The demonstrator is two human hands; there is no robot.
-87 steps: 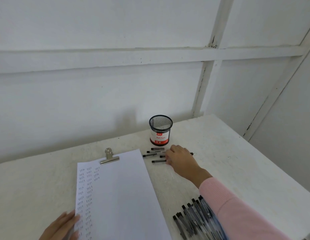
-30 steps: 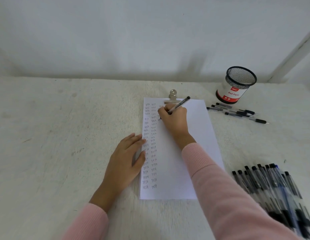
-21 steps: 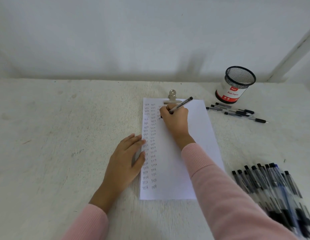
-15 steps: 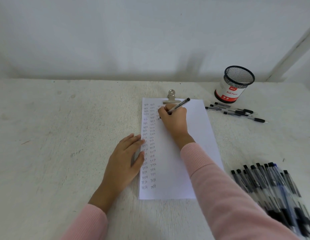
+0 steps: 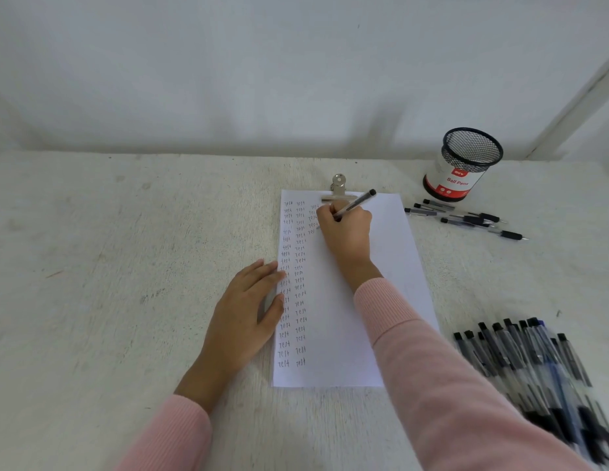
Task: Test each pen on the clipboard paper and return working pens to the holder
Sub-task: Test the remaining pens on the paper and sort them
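While the right hand (image 5: 347, 232) pinches a pen (image 5: 359, 202) between thumb and curled fingers and works near the top of the third column on the paper (image 5: 381, 266), the left hand (image 5: 248, 311) lies flat, fingers straight, on the sheet's left edge, most likely to stop the page sliding under the strokes. A metal clip (image 5: 338, 190) pins the sheet at its far end, just beside the writing hand. Two full columns of "test" fill the left side, and the right half is blank, so there is plenty of room for more marks. The mesh holder (image 5: 462, 164) stands upright at the far right, with a few pens (image 5: 466, 219) lying just in front of it and a large heap of pens (image 5: 534, 362) at the near right. Between paper and holder the table (image 5: 109, 266) offers an open reach, though those few loose pens lie across the path.
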